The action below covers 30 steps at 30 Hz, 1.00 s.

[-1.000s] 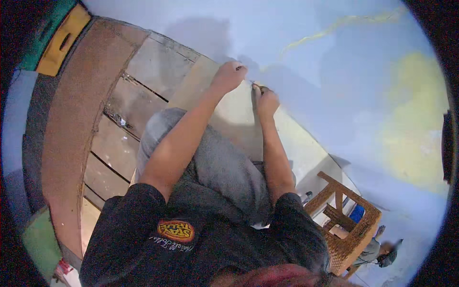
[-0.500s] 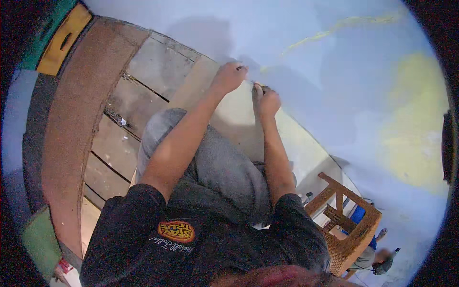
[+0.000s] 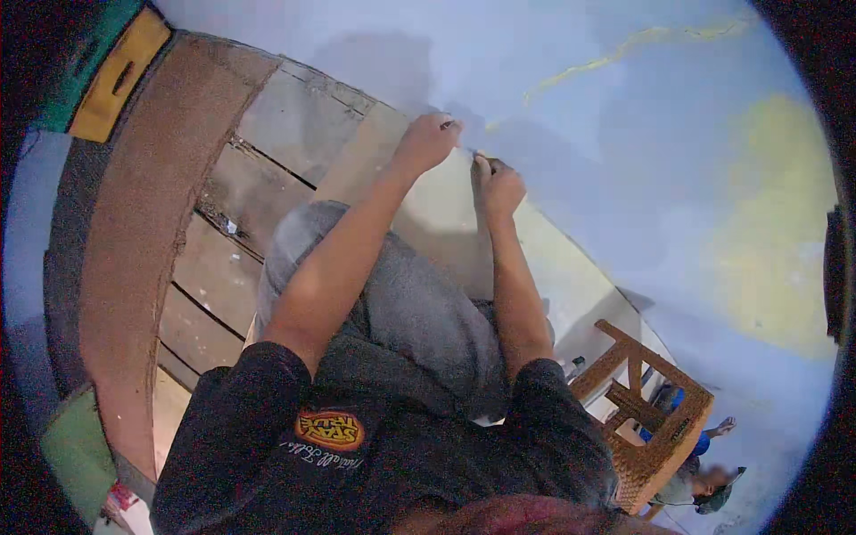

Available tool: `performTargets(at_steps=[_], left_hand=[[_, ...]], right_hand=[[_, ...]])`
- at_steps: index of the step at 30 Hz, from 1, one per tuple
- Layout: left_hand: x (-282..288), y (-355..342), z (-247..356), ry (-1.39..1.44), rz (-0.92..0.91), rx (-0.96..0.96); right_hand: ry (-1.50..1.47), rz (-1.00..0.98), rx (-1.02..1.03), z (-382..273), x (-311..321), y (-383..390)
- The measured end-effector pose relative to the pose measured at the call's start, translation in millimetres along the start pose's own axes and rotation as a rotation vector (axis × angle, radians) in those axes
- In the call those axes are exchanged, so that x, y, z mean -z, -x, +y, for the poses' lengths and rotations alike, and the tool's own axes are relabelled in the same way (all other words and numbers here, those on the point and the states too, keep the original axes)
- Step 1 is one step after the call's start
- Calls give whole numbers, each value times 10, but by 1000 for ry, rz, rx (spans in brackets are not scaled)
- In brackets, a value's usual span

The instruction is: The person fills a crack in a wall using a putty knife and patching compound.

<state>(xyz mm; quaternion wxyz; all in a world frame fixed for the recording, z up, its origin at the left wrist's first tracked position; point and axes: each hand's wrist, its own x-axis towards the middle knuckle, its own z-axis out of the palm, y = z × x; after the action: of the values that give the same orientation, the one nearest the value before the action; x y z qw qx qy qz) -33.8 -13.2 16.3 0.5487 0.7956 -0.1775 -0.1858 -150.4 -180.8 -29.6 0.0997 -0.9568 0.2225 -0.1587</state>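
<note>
My left hand (image 3: 428,141) is closed, its fingertips pinched and turned toward the other hand. Just right of it and slightly nearer, my right hand (image 3: 503,188) is closed too, with the thumb pressed against the bent fingers. A small, thin, dark thing seems to lie at the right fingertips; it is too small and blurred to name. What the left fingers hold, if anything, cannot be made out. Both hands are over the far edge of a pale cream board (image 3: 443,194), close to the light blue wall (image 3: 571,160). My knees in grey trousers (image 3: 419,303) lie below the forearms.
A woven stool (image 3: 664,446) lies at the lower right, with another person (image 3: 687,481) beyond it. Grey floor slabs (image 3: 259,165) and a brown strip (image 3: 143,205) run along the left. A yellow panel (image 3: 120,76) stands at the far left. Yellow patches (image 3: 776,241) mark the wall.
Both my hands stay nearly in place, still close together. At the lower right, the other person's arm has shifted, and their hand shows farther out beside the stool.
</note>
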Motion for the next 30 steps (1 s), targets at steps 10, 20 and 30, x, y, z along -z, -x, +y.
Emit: performTargets(at_steps=[10,20,30], left_hand=[[-37,-8,-59,44,49,8],[-20,-30,12,39,-21,31],[-2,0,5,41,-29,137]], right_hand=[[-94,-13,-34,-59,-17,-8],[25,10,41,-18,-40,1],[-102,77,14,-85,60,-1]])
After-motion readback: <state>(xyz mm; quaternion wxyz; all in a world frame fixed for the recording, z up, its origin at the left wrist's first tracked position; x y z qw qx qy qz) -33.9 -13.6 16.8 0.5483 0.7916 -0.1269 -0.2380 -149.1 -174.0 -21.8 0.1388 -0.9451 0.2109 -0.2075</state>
